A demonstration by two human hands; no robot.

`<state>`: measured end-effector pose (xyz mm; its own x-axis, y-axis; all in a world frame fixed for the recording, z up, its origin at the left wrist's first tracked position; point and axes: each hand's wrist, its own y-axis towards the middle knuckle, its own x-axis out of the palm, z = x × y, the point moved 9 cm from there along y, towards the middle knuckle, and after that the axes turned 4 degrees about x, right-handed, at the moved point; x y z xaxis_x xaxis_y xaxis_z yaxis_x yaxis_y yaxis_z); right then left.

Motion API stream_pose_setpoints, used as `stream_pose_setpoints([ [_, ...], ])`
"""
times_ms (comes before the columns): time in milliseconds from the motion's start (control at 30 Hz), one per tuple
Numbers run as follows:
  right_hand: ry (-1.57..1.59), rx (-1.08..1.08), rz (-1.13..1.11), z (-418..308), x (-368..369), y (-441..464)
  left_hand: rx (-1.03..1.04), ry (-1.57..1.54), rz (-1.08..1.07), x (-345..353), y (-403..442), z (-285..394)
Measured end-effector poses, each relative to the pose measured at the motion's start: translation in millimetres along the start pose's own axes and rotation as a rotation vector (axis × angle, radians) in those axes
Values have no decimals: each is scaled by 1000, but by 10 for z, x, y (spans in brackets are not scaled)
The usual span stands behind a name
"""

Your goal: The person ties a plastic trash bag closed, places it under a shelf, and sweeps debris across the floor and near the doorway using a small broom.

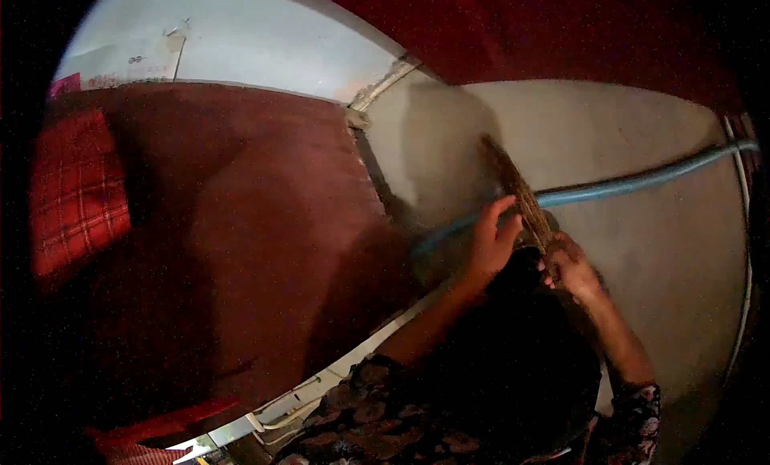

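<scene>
My right hand (568, 266) is wrapped round the lower end of a long brown bundle of what look like thin twigs or bristles (517, 186), possibly a hand broom. The bundle tilts up and to the left, its narrow tip in front of the pale wall. Close beside its left side is my left hand (493, 239), thumb and fingers apart; whether the fingertips touch the bundle is hard to tell. A black mass (521, 353) between my forearms hides what lies below the hands.
A blue pipe (609, 191) runs across the pale wall (642, 128) behind the bundle. To the left is a dark red surface (281, 192), with a red checked cloth (80, 192) at its far side. White cables (293, 413) lie low at the left. A thin pipe (746, 240) stands at the right.
</scene>
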<state>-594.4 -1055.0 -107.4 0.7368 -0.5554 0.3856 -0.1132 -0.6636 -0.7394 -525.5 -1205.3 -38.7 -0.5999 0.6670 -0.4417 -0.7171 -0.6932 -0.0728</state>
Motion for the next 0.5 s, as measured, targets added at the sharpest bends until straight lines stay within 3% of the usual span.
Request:
stream_pose_setpoints([
  [67, -42, -45, -13, 5, 36, -59, -49, -114, 34, -77, 68, -85],
  [233, -153, -71, -45, 325, -15, 48, -4, 150, -10, -339, -1, 25],
  [267, -224, -195, -66, 330, -13, 102, 0, 166, -25, -438, -23, 22],
  [333, -256, -308, -78, 551, -13, 199, 199, 1238, -279, -461, -175, 71],
  [433, -103, -501, -73, 414, 36, 218, 98, 1419, -416, -855, -337, -30],
  [500, -255, -453, -83, 161, 244, 157, -174, 1590, -542, -1244, -462, -413],
])
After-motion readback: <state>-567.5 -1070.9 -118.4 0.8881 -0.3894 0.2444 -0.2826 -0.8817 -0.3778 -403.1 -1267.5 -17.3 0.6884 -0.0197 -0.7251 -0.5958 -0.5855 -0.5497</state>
